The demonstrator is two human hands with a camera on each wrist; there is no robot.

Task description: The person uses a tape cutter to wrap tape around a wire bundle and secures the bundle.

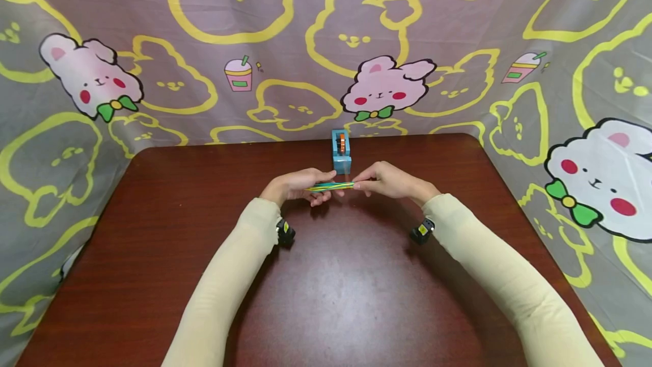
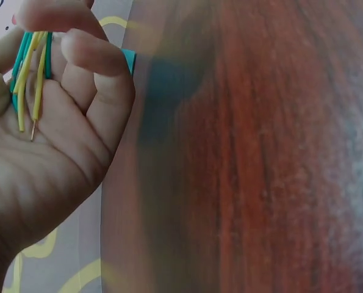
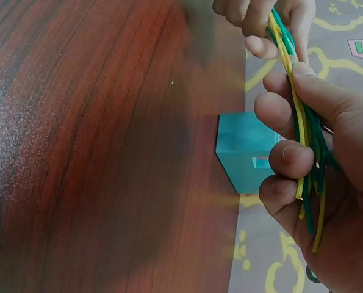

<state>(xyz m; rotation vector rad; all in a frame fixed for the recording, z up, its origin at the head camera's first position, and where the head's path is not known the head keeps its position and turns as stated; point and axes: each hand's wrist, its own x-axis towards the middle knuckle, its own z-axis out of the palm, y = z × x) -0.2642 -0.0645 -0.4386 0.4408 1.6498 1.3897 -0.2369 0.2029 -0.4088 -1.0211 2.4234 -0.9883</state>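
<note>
Both hands are on a thin bundle of green and yellow wires (image 1: 331, 187), raised over the table and lying roughly crosswise in the head view. My left hand (image 1: 297, 183) holds the left end, its fingers curled around the wires. In the left wrist view, loose wire ends (image 2: 37, 91) lie over that palm, one with a bare copper tip. My right hand (image 1: 387, 179) pinches the bundle between thumb and fingers; the wires' other ends fan across its palm in the right wrist view. Just beyond the hands stands a blue tape dispenser (image 1: 341, 164) with an orange-cored roll.
The brown wooden table (image 1: 336, 287) reaches back to a patterned curtain (image 1: 285, 16) with rabbits and yellow outlines, which also hangs at both sides. Black wrist cameras (image 1: 285, 233) sit at the sleeve cuffs.
</note>
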